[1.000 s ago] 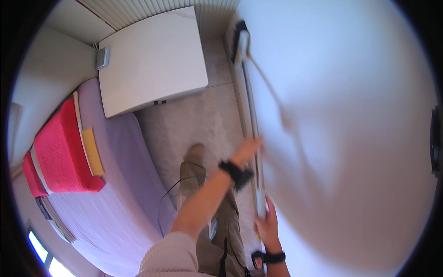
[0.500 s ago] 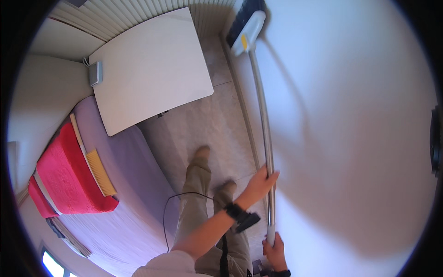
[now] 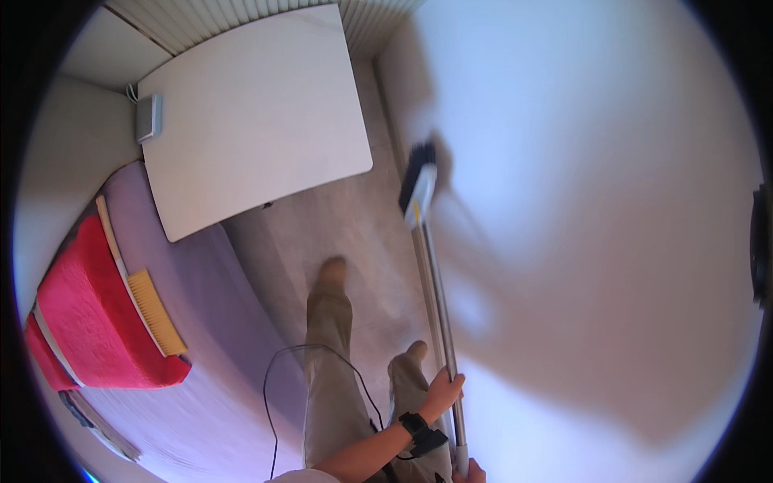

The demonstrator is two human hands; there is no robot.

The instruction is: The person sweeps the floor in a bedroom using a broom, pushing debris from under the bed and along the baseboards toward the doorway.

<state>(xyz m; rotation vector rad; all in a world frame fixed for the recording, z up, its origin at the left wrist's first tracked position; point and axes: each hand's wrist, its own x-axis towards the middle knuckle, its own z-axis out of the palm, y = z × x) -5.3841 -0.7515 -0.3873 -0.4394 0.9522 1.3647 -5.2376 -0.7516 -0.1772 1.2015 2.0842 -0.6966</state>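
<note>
Your broom handle (image 3: 440, 314) is smooth, glossy metal; the tabletop (image 3: 258, 121) is smooth, matt; the bedsheet (image 3: 217, 402) is cloth.

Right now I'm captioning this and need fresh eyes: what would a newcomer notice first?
Probably the dark-bristled broom with a shiny metal pole, right of centre beside the white wall, its pole gripped by the left hand near the bottom. Next, the vivid pink-red plush cloth at left on the lilac sheet, a yellow-bristled brush along its edge. The pale, round-cornered table fills the upper left.
</note>
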